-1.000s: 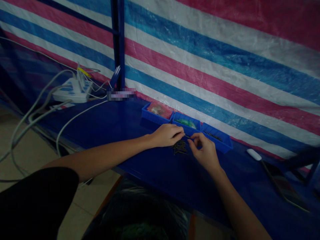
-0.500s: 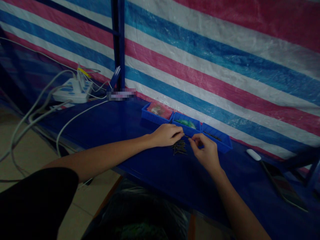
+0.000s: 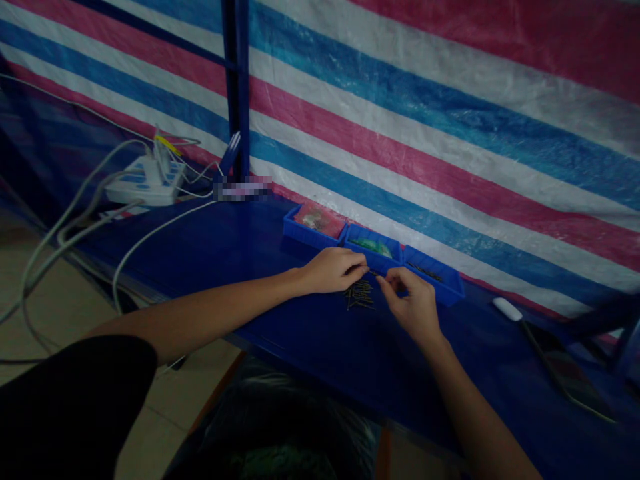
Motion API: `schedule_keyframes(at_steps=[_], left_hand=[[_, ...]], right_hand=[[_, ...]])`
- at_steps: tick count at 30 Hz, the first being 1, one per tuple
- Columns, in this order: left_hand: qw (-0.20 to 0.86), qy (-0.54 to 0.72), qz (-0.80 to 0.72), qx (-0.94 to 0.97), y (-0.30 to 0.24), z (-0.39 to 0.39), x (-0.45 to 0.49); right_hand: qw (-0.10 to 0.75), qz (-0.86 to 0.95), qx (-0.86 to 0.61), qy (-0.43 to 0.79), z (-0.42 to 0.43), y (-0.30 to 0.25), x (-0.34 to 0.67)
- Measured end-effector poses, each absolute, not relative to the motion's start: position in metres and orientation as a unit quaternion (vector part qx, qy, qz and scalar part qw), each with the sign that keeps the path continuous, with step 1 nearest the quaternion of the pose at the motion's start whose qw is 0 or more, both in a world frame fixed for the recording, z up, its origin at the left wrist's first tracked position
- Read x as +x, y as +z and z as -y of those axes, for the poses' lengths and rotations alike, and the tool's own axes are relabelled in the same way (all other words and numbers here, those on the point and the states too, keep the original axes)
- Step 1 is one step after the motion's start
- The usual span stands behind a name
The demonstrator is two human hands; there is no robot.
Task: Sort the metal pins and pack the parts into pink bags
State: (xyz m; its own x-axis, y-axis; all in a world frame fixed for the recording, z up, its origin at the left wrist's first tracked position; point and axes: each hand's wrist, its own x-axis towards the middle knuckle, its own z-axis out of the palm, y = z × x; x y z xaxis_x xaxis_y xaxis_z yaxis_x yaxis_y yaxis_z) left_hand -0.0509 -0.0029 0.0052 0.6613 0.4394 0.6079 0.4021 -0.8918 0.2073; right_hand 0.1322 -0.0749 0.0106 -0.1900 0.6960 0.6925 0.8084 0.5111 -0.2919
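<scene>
Between my left hand and my right hand is a thin, dark, screw-like piece. The fingertips of both hands pinch it, one hand at each end. Just below lies a small pile of similar dark pieces on the blue tabletop, partly behind my left fingers. Behind my right hand stands a blue bin with more dark thin pieces in it. Their exact kind is too small to make out.
A middle bin holds green material; a left bin holds a pinkish packet. To the right lie a white oblong object and a phone. A power strip with cables is at left, before a striped sheet.
</scene>
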Motion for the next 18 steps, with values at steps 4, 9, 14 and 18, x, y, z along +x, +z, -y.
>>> schedule_keyframes(at_steps=[4,9,14,18], left_hand=[[0.030,0.342,-0.228,0.911,0.0044,0.0022,-0.0509],[0.033,0.342,-0.228,0.911,0.0043,0.0023,-0.0511],[0.040,0.339,-0.225,0.912,0.0053,0.0031,-0.0513],[0.052,0.338,-0.217,0.914,0.0057,0.0034,-0.0515]], right_hand=[[0.408,0.769,-0.487,-0.072,0.0747,0.0105,0.1326],[0.420,0.758,-0.495,-0.066,0.0749,0.0103,0.1313],[0.419,0.749,-0.510,-0.058,0.0745,0.0100,0.1302],[0.388,0.765,-0.511,-0.058,0.0723,0.0085,0.1323]])
